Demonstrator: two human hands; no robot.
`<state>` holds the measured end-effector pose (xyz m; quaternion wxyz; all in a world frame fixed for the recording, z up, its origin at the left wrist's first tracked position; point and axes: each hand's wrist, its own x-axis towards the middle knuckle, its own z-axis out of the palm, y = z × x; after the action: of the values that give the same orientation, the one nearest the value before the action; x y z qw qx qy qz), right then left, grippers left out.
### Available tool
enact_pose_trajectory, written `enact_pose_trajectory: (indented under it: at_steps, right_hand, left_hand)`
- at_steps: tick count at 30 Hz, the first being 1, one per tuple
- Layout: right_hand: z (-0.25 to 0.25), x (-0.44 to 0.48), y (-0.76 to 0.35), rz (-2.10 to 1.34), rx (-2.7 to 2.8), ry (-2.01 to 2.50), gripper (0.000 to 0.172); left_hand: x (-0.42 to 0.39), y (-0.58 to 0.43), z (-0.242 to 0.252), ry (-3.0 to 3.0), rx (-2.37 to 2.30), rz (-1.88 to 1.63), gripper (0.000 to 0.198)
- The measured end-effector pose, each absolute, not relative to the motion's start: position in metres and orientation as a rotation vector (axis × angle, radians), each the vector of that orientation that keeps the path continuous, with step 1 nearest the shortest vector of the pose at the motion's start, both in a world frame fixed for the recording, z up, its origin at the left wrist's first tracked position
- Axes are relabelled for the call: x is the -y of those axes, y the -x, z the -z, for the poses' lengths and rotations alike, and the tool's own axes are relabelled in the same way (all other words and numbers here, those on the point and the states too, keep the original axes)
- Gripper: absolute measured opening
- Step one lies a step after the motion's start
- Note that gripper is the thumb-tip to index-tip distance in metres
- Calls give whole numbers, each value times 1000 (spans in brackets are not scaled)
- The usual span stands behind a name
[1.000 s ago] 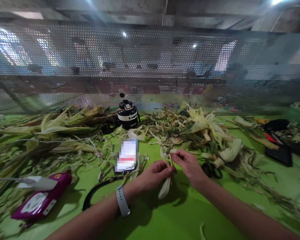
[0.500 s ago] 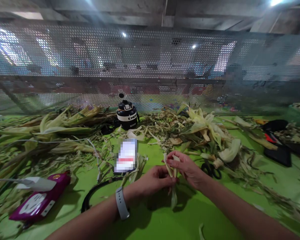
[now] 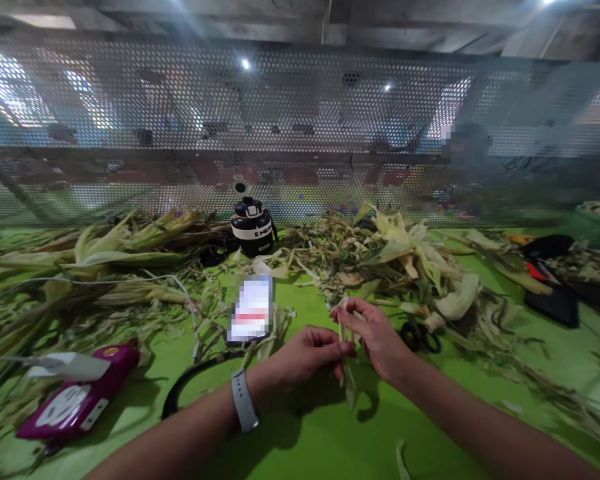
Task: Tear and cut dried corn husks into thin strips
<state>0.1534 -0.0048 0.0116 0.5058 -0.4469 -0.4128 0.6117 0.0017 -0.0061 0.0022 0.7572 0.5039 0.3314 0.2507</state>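
Drew upper ends of corn-husk strip [image 3: 350, 392] together since ½ sec ago, pinching closed w/ R hand [image 3: 377, 333] above & L hand [image 3: 307, 357] below; best keep tension light.

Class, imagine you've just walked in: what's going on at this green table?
Someone holds a pale husk strip in both hands, the left hand lower and the right hand higher. Heaped husks lie beyond the hands; a lit phone lies to their left, and black loops, perhaps scissor handles, near the right hand.
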Motion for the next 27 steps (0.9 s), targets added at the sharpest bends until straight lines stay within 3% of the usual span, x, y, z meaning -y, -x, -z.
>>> enact_pose_trajectory:
  at_steps: [5, 16, 27]
  right_hand:
    - [-19, -3, -163, -1577, 1117, 1056, 30]
    - [-17, -7, -164, -1183, 1329, 1179, 37]
    - [-20, -13, -167, -1295, 1283, 1199, 41]
  left_hand:
    - [5, -2, -3, -892, -696, -648, 29]
    - [2, -1, -2, -899, -675, -759, 26]
    - [8, -5, -2, -878, -674, -852, 24]
